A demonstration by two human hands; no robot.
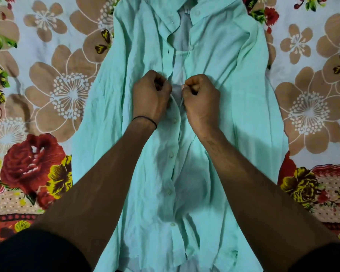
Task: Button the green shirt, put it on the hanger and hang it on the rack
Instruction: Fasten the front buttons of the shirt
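Observation:
The pale green shirt lies flat on its back, collar at the top, hem toward me. Its lower front is closed along a row of white buttons; the upper front gapes open below the collar. My left hand pinches the left placket edge at chest height. My right hand pinches the right placket edge just across the gap, the two fists almost touching. The button between them is hidden by my fingers. No hanger or rack is in view.
The shirt is spread over a floral bedsheet with brown, red and yellow flowers, which fills the frame on both sides. A thin black band circles my left wrist.

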